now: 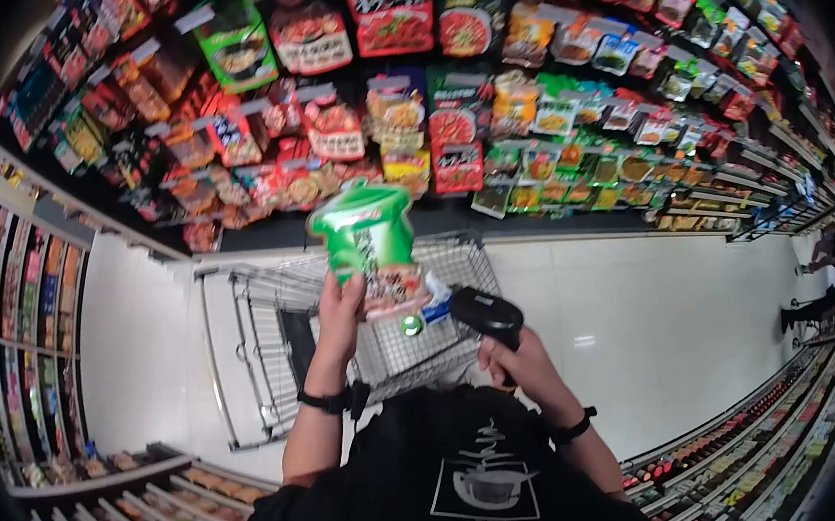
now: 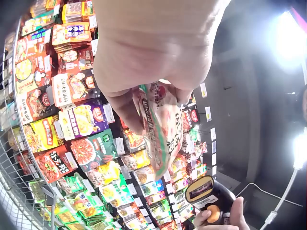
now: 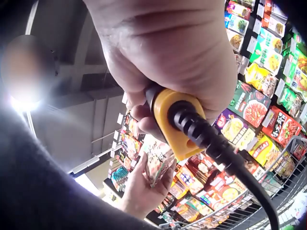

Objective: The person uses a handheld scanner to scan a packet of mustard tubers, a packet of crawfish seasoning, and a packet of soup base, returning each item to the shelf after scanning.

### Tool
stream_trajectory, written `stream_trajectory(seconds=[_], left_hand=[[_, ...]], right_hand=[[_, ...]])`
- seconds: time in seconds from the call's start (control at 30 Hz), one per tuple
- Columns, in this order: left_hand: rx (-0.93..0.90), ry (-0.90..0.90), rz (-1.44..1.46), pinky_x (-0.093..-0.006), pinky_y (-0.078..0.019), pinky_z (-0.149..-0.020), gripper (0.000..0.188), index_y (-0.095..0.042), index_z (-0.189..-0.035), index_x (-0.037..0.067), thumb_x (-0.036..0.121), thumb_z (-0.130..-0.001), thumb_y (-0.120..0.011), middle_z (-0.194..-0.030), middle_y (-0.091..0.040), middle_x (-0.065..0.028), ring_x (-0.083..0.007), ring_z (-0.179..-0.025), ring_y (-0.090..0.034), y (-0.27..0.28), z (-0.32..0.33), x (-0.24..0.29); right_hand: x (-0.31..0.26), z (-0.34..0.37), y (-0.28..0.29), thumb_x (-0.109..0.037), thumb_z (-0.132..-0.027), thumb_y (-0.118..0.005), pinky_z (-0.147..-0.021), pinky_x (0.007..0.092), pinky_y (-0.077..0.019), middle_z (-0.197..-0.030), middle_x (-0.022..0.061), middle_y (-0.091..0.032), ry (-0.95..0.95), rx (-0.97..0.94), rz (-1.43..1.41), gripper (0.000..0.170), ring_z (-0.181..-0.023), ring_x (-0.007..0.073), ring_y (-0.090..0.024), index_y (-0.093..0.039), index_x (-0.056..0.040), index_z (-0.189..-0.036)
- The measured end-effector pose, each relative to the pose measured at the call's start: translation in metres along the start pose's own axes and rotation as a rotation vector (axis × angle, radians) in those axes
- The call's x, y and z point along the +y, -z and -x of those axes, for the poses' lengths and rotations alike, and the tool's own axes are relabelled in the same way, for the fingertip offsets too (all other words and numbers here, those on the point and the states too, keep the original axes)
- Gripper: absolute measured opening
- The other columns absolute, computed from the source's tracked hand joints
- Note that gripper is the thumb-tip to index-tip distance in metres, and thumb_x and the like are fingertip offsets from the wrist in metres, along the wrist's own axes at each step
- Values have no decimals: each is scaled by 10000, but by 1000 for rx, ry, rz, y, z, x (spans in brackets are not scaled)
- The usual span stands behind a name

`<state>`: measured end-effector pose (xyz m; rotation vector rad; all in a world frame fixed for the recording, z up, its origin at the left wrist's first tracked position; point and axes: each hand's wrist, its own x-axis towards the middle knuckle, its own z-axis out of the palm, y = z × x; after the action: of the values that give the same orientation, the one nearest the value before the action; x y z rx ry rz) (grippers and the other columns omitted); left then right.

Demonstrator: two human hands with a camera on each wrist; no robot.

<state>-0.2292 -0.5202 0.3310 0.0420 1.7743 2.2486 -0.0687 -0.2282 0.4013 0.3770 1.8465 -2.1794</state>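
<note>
In the head view my left hand point(image 1: 340, 308) pinches the lower edge of a green and white food packet point(image 1: 372, 236), held upright over the cart. The left wrist view shows this packet point(image 2: 160, 124) edge-on between thumb and fingers of the left hand point(image 2: 153, 62). My right hand point(image 1: 528, 365) grips a black handheld scanner point(image 1: 486, 315), its head pointing towards the packet. From the right wrist view, the yellow base of the scanner point(image 3: 184, 143) and its cable come out below the right hand point(image 3: 177, 62).
A wire shopping cart point(image 1: 258, 346) stands in front of me, with a blue and white item point(image 1: 436, 305) and a round green item point(image 1: 411, 326) at it. Shelves of hanging packets point(image 1: 392, 7) rise ahead. Pale floor point(image 1: 584, 307) extends right, where a person's dark legs point(image 1: 815, 304) show.
</note>
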Motion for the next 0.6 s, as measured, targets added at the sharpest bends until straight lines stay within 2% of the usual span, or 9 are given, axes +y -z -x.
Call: stream_trajectory(seconds=[0.07,0.13,0.17,0.27,0.3,0.4,0.5,0.6], left_hand=[[36,-3,51,-317,-645,-737,467,-505,-1479,98,308,-1096,-672,-1053,-636,11,-125,-852,-719,-7,5,4],[65,-54,39,-236,-555,-656,351,-587,-1347,103,276,-1073,-724,-983,-641,54,-38,-780,-619,-5,5,1],[79,-41,86,-244,-571,-670,351,-591,-1348,98,271,-1073,-724,-1004,-657,43,-46,-805,-645,-8,7,1],[66,30,179,-260,-611,-762,322,-613,-1335,85,249,-1077,-712,-1088,-703,-2,-69,-926,-709,-17,18,21],[63,44,175,-264,-616,-778,316,-615,-1329,81,246,-1077,-710,-1102,-706,-9,-74,-944,-716,-16,20,22],[56,20,158,-271,-597,-873,391,-604,-1387,51,248,-1070,-723,-1207,-717,-36,-85,-1029,-704,-6,21,10],[62,23,181,-278,-538,-989,485,-582,-1465,26,246,-1063,-738,-1279,-711,-46,-91,-1131,-657,-6,25,9],[84,-39,131,-278,-532,-986,475,-585,-1464,21,226,-1062,-734,-1279,-705,-42,-92,-1129,-649,-3,30,11]], right_hand=[[3,-9,4,-230,-1092,-654,-557,243,-486,-822,57,-677,17,-53,-30,247,-591,63,-566,-658,15,-1126],[-1,1,-4,-230,-1089,-660,-555,246,-487,-815,63,-672,16,-41,-65,249,-585,65,-559,-640,14,-1137],[-3,1,-5,-234,-1083,-675,-550,249,-485,-806,66,-667,6,-54,-72,262,-584,68,-558,-614,11,-1154],[4,-3,3,-171,-1062,-690,-545,245,-493,-815,53,-687,-17,-80,-94,357,-586,62,-567,-588,43,-1329],[6,-4,5,-175,-1057,-698,-546,245,-498,-816,55,-686,-24,-79,-93,363,-584,62,-565,-592,45,-1326],[1,-3,0,-245,-1069,-704,-544,251,-478,-795,62,-661,-4,-80,-71,272,-577,74,-551,-613,5,-1122],[4,-6,1,-245,-1062,-714,-543,253,-480,-800,66,-666,-20,-83,-42,262,-573,82,-552,-614,-8,-1119],[6,-11,3,-226,-1059,-711,-541,254,-480,-801,72,-671,-33,-86,-18,238,-584,88,-572,-614,-16,-1115]])
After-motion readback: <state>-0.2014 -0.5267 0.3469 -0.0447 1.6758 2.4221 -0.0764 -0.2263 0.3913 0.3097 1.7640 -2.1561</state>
